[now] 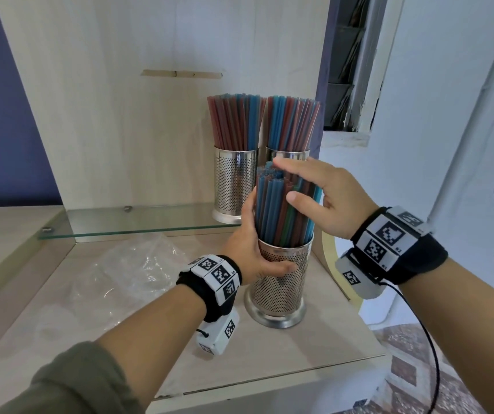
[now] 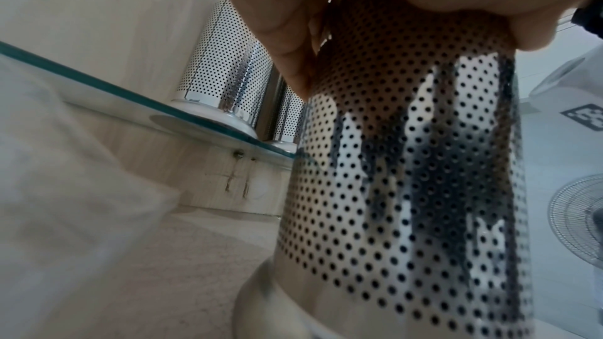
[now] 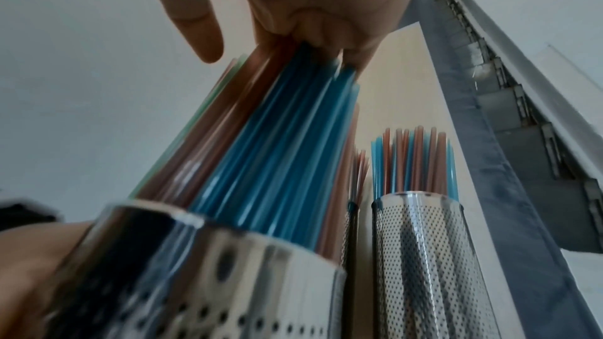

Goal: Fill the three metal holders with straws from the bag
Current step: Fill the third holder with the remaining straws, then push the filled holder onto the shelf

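A perforated metal holder (image 1: 278, 288) stands on the wooden counter, packed with blue, red and green straws (image 1: 281, 210). My left hand (image 1: 254, 252) grips its rim, thumb across the front wall, fingers up along the straws. The same holder (image 2: 408, 190) fills the left wrist view. My right hand (image 1: 314, 192) lies flat with straight fingers on the straw tops (image 3: 293, 102). Two more holders full of straws stand behind on the glass shelf, one to the left (image 1: 234, 183) and one to the right (image 1: 287, 153). A clear plastic bag (image 1: 126, 273) lies crumpled and flat on the counter to the left.
The glass shelf (image 1: 138, 222) juts out above the counter (image 1: 269, 354) at the back. A wooden back panel (image 1: 150, 115) rises behind. The counter's right edge drops to a patterned floor (image 1: 419, 369). A black cord (image 1: 431, 354) hangs from my right wrist. A fan (image 2: 580, 215) stands far right.
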Motion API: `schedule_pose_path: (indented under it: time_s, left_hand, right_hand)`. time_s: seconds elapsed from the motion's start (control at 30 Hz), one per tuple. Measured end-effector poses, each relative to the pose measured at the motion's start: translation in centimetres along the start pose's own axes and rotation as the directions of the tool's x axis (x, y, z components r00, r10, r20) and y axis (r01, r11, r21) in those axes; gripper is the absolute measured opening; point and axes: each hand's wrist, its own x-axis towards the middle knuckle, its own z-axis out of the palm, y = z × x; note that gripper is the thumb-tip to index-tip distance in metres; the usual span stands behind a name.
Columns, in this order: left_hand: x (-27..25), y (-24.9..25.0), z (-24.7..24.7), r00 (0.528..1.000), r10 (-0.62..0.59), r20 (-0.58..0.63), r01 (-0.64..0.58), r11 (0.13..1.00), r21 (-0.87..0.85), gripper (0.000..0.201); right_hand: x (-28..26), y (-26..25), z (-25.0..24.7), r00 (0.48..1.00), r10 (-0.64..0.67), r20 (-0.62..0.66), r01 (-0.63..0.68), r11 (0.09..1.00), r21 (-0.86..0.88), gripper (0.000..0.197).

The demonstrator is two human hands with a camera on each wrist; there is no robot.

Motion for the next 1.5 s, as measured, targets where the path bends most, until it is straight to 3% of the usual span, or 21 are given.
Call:
schedule_pose_path:
  time_s: [0.33,0.43,0.5,0.53,0.6,0.67,0.73,0.83,0.9,0.97,1.03,1.1,1.17,1.3,1.5]
  left_hand:
    - [-0.2,0.3,-0.3,1.0,-0.002,0.016,0.003,1.0,-0.023,0.138]
    - [-0.4,0.9,-0.7,0.998,-0.007,0.058,0.003,0.998,0.062,0.141]
    - [-0.4,1.7,-1.4,0.995,-0.042,0.087,0.025,0.981,0.191,0.142]
    - [-0.5,2.3,-1.9,0.993,-0.073,0.091,0.043,0.956,0.291,0.142]
    - [-0.7,3.9,-3.5,0.985,-0.15,0.088,0.085,0.857,0.508,0.137]
    - [-1.2,5.6,-5.8,0.97,-0.228,0.088,0.122,0.765,0.632,0.124]
    - [-2.1,7.2,-8.4,0.964,-0.249,0.094,0.111,0.7,0.706,0.106]
    - [-4.0,6.4,-11.5,0.944,-0.319,0.079,0.143,0.614,0.776,0.089]
    - [-5.9,4.5,-13.0,0.891,-0.45,0.06,0.201,0.51,0.836,0.094]
    - [-7.7,2.2,-14.1,0.819,-0.574,0.025,0.24,0.38,0.893,0.105]
    - [-9.4,0.2,-14.6,0.746,-0.666,0.009,0.258,0.302,0.918,0.12]
    - [-10.8,-1.4,-14.7,0.672,-0.74,0.031,0.295,0.306,0.905,0.13]
    - [-11.5,-2.6,-14.8,0.63,-0.775,0.053,0.323,0.323,0.89,0.136]
    - [-11.3,-4.3,-15.7,0.636,-0.765,0.1,0.347,0.398,0.849,0.121]
    - [-11.6,-6.5,-15.8,0.634,-0.755,0.169,0.31,0.448,0.838,0.111]
  right_hand:
    - [-0.2,-1.2,1.2,0.996,0.058,-0.064,-0.063,0.994,-0.084,0.061]
    - [-0.8,-1.0,1.3,0.992,0.069,-0.105,-0.076,0.995,-0.069,0.069]
    - [-2.1,-1.1,2.0,0.967,0.175,-0.186,-0.162,0.983,0.082,0.077]
    - [-2.9,-1.5,2.6,0.942,0.264,-0.205,-0.218,0.95,0.223,0.081]
    - [-4.4,-2.0,4.3,0.874,0.466,-0.141,-0.337,0.787,0.517,0.091]
    - [-5.6,-1.9,6.0,0.843,0.538,-0.014,-0.407,0.654,0.637,0.082]
    - [-6.3,-1.5,7.5,0.827,0.559,0.058,-0.488,0.662,0.569,0.083]
    - [-6.5,-0.9,9.1,0.762,0.644,0.068,-0.596,0.658,0.46,0.105]
    - [-6.1,-1.2,9.8,0.734,0.676,0.063,-0.633,0.648,0.423,0.108]
    - [-5.6,-2.0,10.1,0.727,0.683,0.069,-0.65,0.652,0.39,0.103]
    - [-4.8,-3.6,9.6,0.733,0.676,0.075,-0.65,0.664,0.369,0.098]
    - [-3.0,-5.1,8.7,0.764,0.64,0.081,-0.615,0.684,0.392,0.092]
    - [-0.2,-6.3,7.9,0.806,0.589,0.05,-0.553,0.721,0.417,0.094]
    - [5.8,-7.7,7.9,0.837,0.545,-0.041,-0.481,0.769,0.421,0.119]
    - [13.4,-7.4,12.0,0.826,0.563,-0.039,-0.484,0.742,0.464,0.11]
